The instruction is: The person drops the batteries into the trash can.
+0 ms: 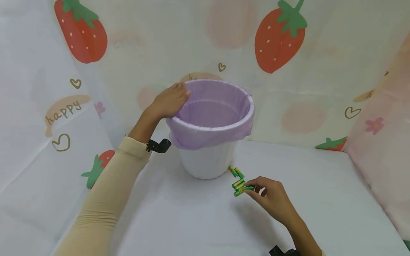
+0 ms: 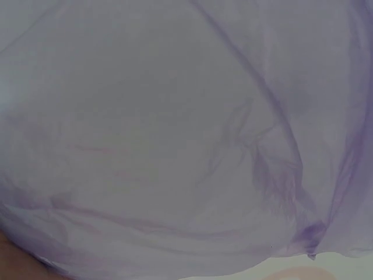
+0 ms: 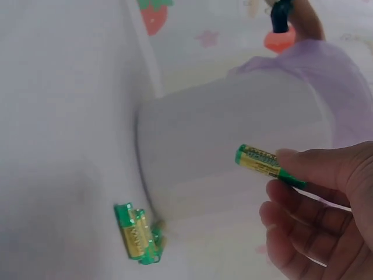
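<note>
A white trash can point(image 1: 206, 160) stands upright, lined with a purple bag point(image 1: 211, 133) folded over its rim. My left hand point(image 1: 169, 101) grips the rim at its left side, over the bag; the left wrist view is mostly filled by the purple bag point(image 2: 175, 245). In front of the can and to its right, my right hand point(image 1: 270, 197) pinches a green and yellow battery point(image 3: 259, 161) between thumb and fingers, above the table. Several similar batteries point(image 1: 237, 184) lie close together on the table below it, near the foot of the can.
A white cloth covers the table point(image 1: 320, 185). Behind it hangs a pale backdrop point(image 1: 153, 46) printed with strawberries, hearts and words, and a pinkish side panel point(image 1: 384, 156) rises at the right.
</note>
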Demonstrator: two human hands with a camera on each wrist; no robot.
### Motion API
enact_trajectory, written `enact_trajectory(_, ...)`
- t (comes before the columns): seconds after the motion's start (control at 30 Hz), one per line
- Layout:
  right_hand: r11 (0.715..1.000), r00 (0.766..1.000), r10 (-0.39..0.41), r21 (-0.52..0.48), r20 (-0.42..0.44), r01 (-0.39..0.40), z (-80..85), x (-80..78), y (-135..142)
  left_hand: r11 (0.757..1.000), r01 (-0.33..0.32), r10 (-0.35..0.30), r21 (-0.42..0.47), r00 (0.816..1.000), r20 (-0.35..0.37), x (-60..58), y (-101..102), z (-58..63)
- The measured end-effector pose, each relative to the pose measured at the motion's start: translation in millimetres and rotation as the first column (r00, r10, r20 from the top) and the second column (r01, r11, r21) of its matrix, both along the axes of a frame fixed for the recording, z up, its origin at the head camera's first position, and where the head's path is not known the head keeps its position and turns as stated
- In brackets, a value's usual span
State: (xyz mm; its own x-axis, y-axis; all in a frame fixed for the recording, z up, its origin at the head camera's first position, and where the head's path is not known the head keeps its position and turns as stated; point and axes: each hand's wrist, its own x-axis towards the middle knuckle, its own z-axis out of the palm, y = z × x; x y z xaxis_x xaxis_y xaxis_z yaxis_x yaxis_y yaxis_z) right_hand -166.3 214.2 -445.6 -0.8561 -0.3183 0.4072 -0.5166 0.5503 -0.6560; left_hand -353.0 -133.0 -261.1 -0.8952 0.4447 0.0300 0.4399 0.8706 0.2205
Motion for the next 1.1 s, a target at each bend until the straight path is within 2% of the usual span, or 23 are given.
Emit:
enact_trajectory(0.1,1.000,1.000,-0.008,-0.007,-0.016,0.008,7.4,2.7,-1.0,1.000,-0.006,0.006,0.020,1.000,-0.001,-0.3,-1.0,-0.7)
enact_trajectory(0.33,1.000,0.996,0.006,-0.002,-0.092,-0.006,28.5,-3.3,5.0,1.000,-0.006,0.006,0.017,1.000,0.000,-4.3,0.4,0.6)
enact_trajectory(0.6,0.999,0.977,0.035,0.035,-0.212,-0.028,74.5,-10.8,12.2,1.000,0.013,-0.013,0.007,1.000,-0.009,-9.0,7.1,1.8)
enact_trajectory(0.8,0.995,0.961,0.089,0.060,-0.261,-0.075,104.9,-17.4,11.7,1.000,0.008,-0.008,-0.014,1.000,0.001,-8.7,7.2,3.1)
enact_trajectory(1.1,0.988,0.932,0.147,0.090,-0.331,-0.124,143.9,-28.9,4.4,0.999,0.020,-0.021,-0.032,1.000,-0.022,-10.6,8.7,4.0)
